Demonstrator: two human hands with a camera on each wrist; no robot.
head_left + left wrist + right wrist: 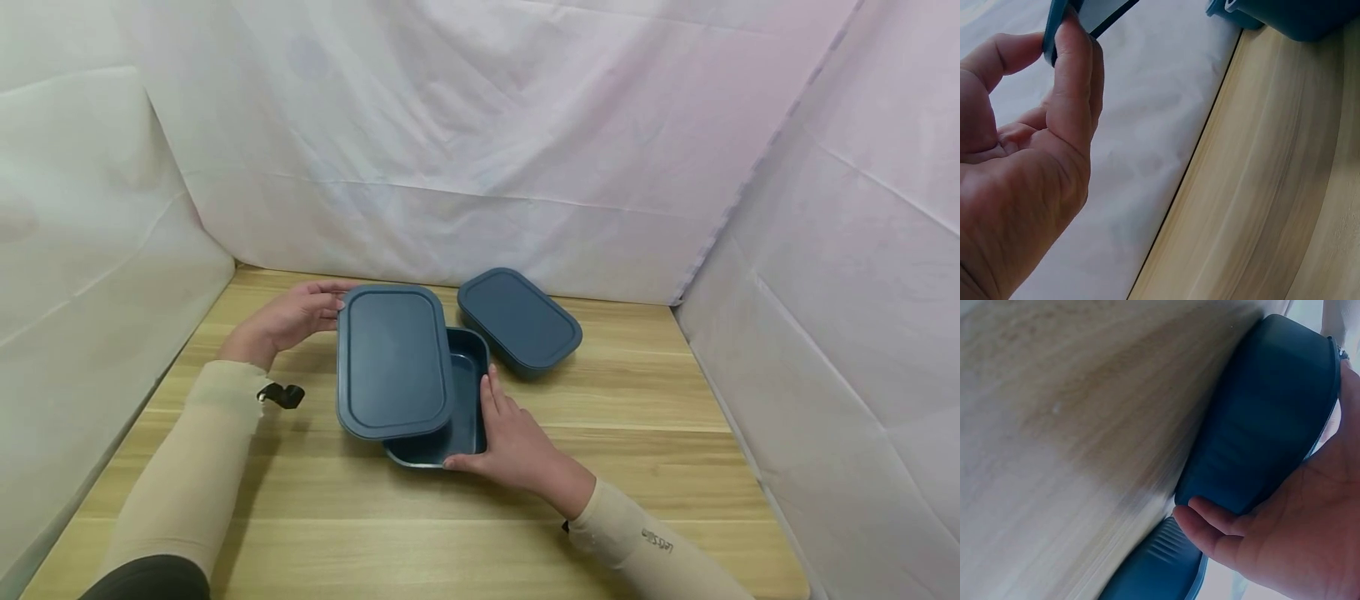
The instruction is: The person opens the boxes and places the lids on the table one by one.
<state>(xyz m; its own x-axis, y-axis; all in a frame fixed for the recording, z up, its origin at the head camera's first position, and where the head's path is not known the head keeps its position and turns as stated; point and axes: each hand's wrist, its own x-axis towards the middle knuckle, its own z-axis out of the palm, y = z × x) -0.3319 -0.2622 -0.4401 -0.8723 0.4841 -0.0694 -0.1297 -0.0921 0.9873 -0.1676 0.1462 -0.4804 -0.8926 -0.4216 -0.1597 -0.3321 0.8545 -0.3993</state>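
Note:
With thumb and fingers my left hand pinches the left edge of a dark blue rectangular lid. The left wrist view shows the lid's edge between thumb and fingers, raised off the table. Beneath it, shifted to the right, a matching blue food container stands uncovered on the table, its left part hidden by the lid. My right hand holds that container at its near right corner, thumb at the near rim and fingers along the right wall. In the right wrist view, fingertips lie against its outer side.
A second blue container with its lid on stands behind and to the right, close to the uncovered one. The wooden table is bounded by white cloth at the back and both sides.

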